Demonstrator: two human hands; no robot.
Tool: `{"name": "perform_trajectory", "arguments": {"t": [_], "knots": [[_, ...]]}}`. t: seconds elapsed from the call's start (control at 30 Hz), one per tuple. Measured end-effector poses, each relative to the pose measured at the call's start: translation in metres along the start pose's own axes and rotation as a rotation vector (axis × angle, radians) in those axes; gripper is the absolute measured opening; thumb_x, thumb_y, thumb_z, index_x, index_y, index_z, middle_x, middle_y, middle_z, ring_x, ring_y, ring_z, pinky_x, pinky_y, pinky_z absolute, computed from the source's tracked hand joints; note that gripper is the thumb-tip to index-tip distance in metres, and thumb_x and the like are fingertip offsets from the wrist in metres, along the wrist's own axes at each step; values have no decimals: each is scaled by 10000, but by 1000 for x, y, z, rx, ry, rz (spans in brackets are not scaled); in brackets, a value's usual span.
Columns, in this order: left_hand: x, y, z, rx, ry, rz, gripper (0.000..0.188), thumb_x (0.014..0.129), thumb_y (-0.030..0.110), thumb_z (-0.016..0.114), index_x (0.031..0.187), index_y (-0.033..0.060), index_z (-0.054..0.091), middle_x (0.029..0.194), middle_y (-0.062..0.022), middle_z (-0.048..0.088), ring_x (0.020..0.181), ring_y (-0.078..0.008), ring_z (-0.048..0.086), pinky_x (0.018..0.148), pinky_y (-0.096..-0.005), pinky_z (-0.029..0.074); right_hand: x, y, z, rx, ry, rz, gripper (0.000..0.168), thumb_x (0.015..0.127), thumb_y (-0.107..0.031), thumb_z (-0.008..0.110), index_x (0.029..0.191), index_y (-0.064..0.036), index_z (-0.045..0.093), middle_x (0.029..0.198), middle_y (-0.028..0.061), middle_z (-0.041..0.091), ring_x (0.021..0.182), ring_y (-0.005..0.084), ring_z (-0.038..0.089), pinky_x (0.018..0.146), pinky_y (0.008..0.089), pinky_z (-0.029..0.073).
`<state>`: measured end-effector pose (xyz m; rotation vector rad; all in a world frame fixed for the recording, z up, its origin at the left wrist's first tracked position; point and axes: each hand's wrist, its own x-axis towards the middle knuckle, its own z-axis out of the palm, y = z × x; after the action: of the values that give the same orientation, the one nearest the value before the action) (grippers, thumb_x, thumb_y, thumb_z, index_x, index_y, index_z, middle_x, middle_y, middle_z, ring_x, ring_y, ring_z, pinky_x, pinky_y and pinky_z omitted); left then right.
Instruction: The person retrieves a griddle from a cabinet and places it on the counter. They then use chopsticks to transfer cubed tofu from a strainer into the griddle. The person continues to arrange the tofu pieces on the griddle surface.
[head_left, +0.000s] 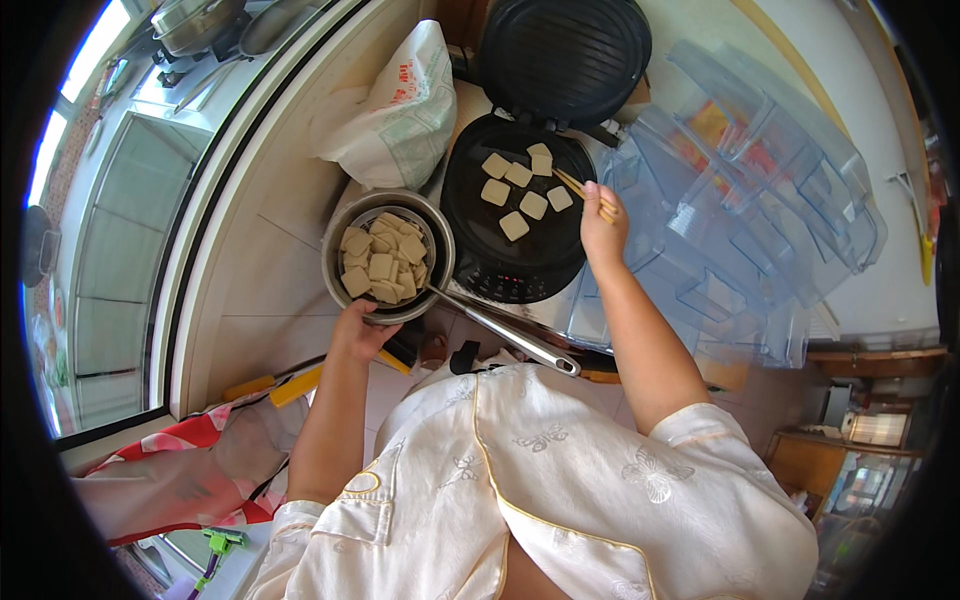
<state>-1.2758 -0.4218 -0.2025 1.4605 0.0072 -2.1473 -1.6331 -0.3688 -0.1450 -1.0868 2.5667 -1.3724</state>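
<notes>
My left hand grips the near rim of a metal bowl. Inside it sits a long-handled strainer heaped with pale square tofu-like pieces; its handle slants out toward my body. With my right hand I hold a pair of wooden chopsticks, their tips beside one of the squares on the plate. Several such squares lie spaced over the black lower plate of an electric griddle. Its ridged lid stands raised behind, and small red lights glow on the front panel.
A white plastic bag with red print stands behind the bowl. Clear bluish plastic bins fill the right side. A sliding door frame runs along the left, with a stove and pots beyond it. Red-and-white fabric hangs at lower left.
</notes>
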Motion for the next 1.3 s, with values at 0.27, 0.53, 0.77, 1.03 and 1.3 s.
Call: {"name": "perform_trajectory", "arguments": {"t": [0.27,0.53,0.77,1.03,1.3], "knots": [[2,1,-1,15,-2,-9,416,738,48,431,1144,-30,386,1161,-190,460,1061,-329,476,928,-495,374,-13,-11,12,76,-110,-181,270,872,-289,493,831,-42,596,788,114,590,749,298,573,655,354,448],[5,1,-5,3,-12,-21,420,729,50,440,1140,-22,399,1137,-182,474,1032,-328,489,918,-498,380,-23,-34,3,100,-185,-196,261,871,-276,504,831,-36,598,779,116,582,722,277,569,638,334,443],[1,1,0,34,6,-14,413,740,56,429,1141,-37,388,1168,-192,457,1054,-339,481,934,-492,374,-25,-28,15,209,-239,-189,244,859,-258,535,839,-24,601,738,115,583,683,257,576,621,316,447],[0,2,0,36,-4,-16,412,738,58,433,1138,-33,389,1166,-189,459,1058,-337,479,939,-490,367,-25,-38,14,118,-229,-503,162,817,-194,585,799,-34,605,753,92,593,672,279,572,587,321,459],[5,2,-4,18,-6,-25,408,738,49,433,1139,-19,393,1144,-180,467,1050,-331,476,930,-511,363,-11,-36,14,46,-148,-520,155,826,-196,563,775,-49,575,727,92,564,694,288,554,606,348,445]]}}
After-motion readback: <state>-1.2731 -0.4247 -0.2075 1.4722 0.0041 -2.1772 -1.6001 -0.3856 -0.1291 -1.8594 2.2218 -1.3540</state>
